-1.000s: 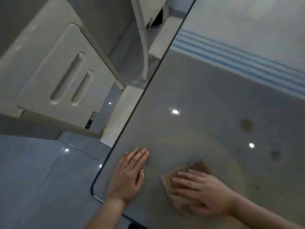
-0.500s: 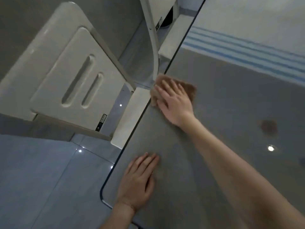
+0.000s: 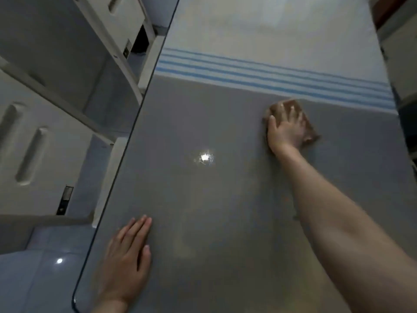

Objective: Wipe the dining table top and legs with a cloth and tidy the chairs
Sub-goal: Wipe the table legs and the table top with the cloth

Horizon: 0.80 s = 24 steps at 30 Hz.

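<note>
The glossy grey glass table top (image 3: pixel 203 211) fills most of the view, its dark left edge running diagonally. My right hand (image 3: pixel 284 129) is stretched far out and presses a brown cloth (image 3: pixel 309 129) flat on the glass, just below a white runner with blue stripes (image 3: pixel 270 80). My left hand (image 3: pixel 126 258) lies flat, fingers together, near the table's near left corner and holds nothing. Two white chairs (image 3: pixel 40 154) stand tucked along the left side; the farther one (image 3: pixel 126 21) is only partly seen.
Grey-blue floor tiles (image 3: pixel 33 279) show at lower left beyond the rounded table corner. A ceiling light reflects on the glass (image 3: pixel 205 157). Pale furniture (image 3: pixel 401 53) borders the table's right edge.
My right hand has swept the cloth from the near middle to the left edge by the chair, then across to the right, up against the striped runner. My left hand stayed planted.
</note>
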### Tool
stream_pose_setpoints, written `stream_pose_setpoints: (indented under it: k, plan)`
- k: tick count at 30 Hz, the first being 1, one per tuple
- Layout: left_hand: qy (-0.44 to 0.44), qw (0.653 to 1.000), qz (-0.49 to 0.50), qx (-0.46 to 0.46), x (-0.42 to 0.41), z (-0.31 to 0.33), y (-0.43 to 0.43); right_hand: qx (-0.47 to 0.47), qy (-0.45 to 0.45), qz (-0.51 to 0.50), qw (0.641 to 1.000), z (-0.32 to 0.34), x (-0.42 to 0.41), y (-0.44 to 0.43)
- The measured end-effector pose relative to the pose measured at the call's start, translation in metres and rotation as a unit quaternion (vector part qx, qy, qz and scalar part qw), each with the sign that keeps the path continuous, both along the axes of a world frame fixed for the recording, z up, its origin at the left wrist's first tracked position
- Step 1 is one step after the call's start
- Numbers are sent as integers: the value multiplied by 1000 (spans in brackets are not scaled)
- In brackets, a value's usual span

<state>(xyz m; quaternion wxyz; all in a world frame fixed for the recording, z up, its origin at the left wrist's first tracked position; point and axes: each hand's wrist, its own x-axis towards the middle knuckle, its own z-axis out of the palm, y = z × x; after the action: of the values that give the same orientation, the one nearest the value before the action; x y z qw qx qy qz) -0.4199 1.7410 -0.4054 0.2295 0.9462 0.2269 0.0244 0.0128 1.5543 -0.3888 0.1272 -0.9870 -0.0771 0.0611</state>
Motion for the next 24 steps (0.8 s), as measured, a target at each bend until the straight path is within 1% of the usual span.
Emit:
stream_pose_setpoints:
  k: [1,2,4,5,7,8,10,11,12,13,14,15,17,18,19,20,21,22,23,24]
  plan:
    - [1,1000,0,2,1,0,0,15,-2,35,999,-3,-20,24]
    - [5,1000,-2,4,1,0,0,32,-17,99,994,-9,-51,45]
    - [6,1000,-3,12,1,-1,1,51,-40,251,966,-12,-140,61]
    - [6,1000,-3,14,0,-1,0,62,-40,314,947,-14,-189,51]
    - [6,1000,0,10,-1,-2,-1,73,-1,421,904,-10,-279,0]
    - [4,1000,2,8,-1,-3,-1,66,17,468,881,-7,-309,-36]
    - [1,1000,4,10,0,-3,0,29,31,539,841,-3,-327,-113]
    - [2,1000,5,11,0,-3,-1,14,21,545,838,-2,-315,-146]
    - [1,1000,4,12,0,-2,-2,4,13,532,847,-1,-294,-172]
    - [2,1000,1,12,1,-1,-2,2,-5,503,864,-2,-267,-189]
    - [7,1000,0,12,1,-1,-2,2,-10,456,890,-4,-236,-199]
    - [13,1000,0,11,1,0,-2,3,-16,389,921,-5,-201,-200]
    - [15,1000,0,6,2,-1,-2,5,-35,218,975,-8,-130,-186]
    - [15,1000,1,3,1,-1,-2,4,-41,126,991,-9,-99,-170]
    - [13,1000,4,4,2,-1,-2,5,-39,44,998,-8,-73,-149]
    - [11,1000,4,7,2,0,-3,6,-29,-23,999,-5,-55,-123]
    - [9,1000,0,11,2,0,-3,8,-19,-63,998,-4,-48,-93]
    - [6,1000,-4,16,3,1,-4,15,-10,-64,998,-3,-55,-61]
    - [5,1000,-6,18,2,1,-4,28,-12,-29,999,-6,-75,-30]
    - [5,1000,-5,18,2,1,-4,45,-24,34,998,-9,-107,-2]
